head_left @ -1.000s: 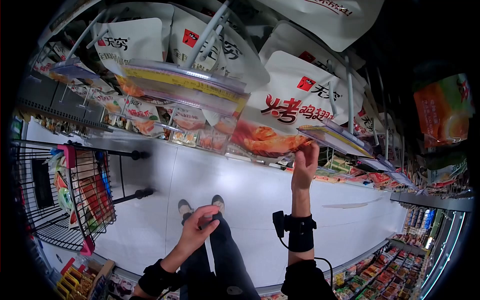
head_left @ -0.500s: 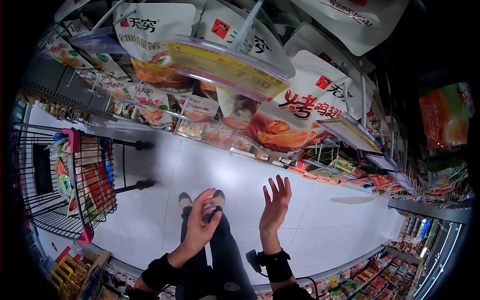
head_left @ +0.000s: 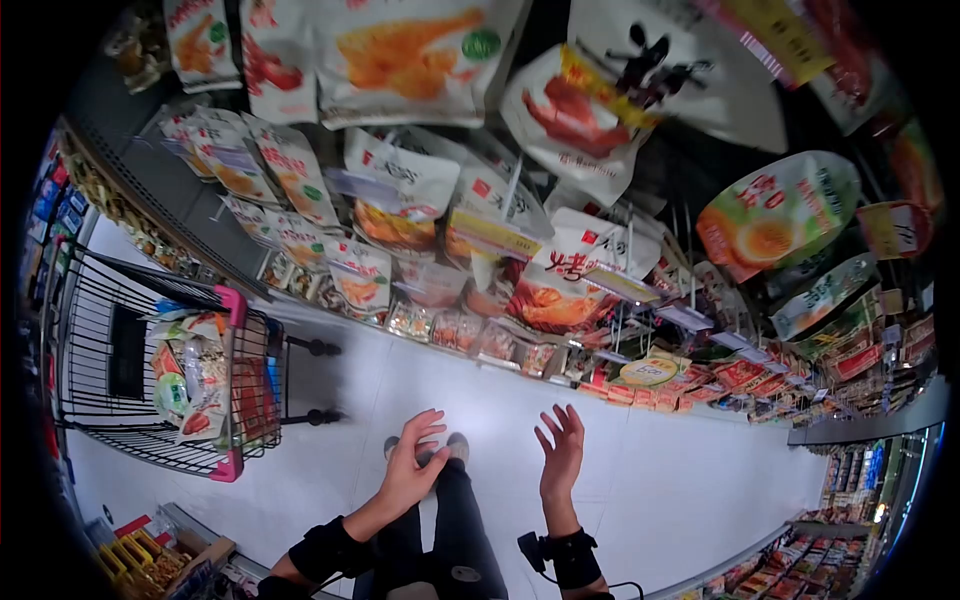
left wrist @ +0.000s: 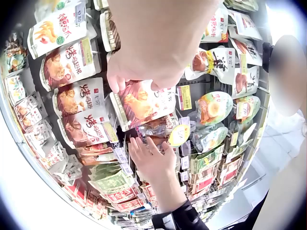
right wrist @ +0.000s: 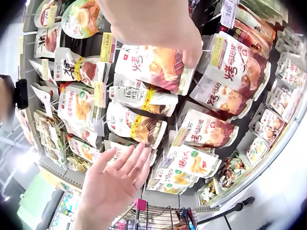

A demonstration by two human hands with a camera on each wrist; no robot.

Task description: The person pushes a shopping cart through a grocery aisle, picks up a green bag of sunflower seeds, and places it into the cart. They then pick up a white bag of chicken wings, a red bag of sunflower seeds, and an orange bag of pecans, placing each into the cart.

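Observation:
Both hands are held in front of the body, low before a rack of hanging snack pouches, with nothing in them. My left hand [head_left: 410, 478] has loosely bent fingers and thumb apart. To its right, my right hand [head_left: 562, 455] is raised with its fingers spread. Beyond the hands hangs a white pouch with a roast chicken picture [head_left: 560, 290], apart from both in the head view. The left wrist view has a similar chicken pouch [left wrist: 144, 103] behind the left hand. In the right wrist view, the left palm [right wrist: 112, 184] shows bare.
A black wire shopping cart with pink corners [head_left: 230, 305] stands at the left, holding several packages. Price tags [head_left: 495, 232] and metal hooks jut from the rack. White floor [head_left: 660, 470] lies below. More stocked shelves [head_left: 770, 565] are at the lower right.
My right hand has come away from the chicken pouch's lower edge and back toward the body. My left hand stays loosely bent. The head view has shifted, showing more of the rack.

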